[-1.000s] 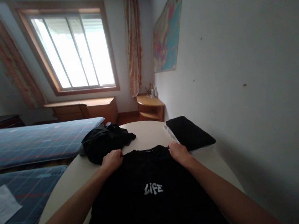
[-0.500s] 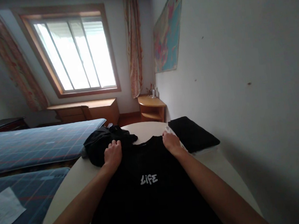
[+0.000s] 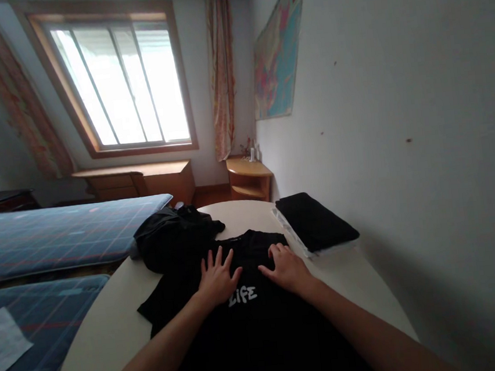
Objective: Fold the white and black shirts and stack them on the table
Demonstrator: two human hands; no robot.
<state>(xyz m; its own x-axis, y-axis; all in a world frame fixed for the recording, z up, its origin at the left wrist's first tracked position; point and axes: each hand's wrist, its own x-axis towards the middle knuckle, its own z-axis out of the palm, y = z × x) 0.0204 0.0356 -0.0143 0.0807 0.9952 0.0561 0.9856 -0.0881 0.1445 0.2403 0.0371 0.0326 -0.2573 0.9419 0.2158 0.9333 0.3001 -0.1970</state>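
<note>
A black T-shirt (image 3: pixel 261 330) with white "LIFE" lettering lies spread on the round white table (image 3: pixel 92 346), its neckline at the far end. My left hand (image 3: pixel 216 279) rests on the upper chest, fingers spread, the thumb just above the lettering. Across from it, my right hand (image 3: pixel 285 268) lies on the other side of the chest, fingers slightly bent and thumb apart. Neither hand holds anything. One short sleeve shows flat on the left; my right forearm covers part of the shirt's right side.
Beyond my left hand is a bunched black garment (image 3: pixel 169 237). At the right, a folded black cloth (image 3: pixel 316 219) sits on a clear-white plastic wrapper (image 3: pixel 289 231). The wall (image 3: pixel 427 191) runs close along the right; beds with plaid mattresses (image 3: pixel 60 238) stand left.
Both hands have let go of the shirt's shoulders and moved nearer, onto its chest, with fingers opened. The shirt's left sleeve now lies out on the table.
</note>
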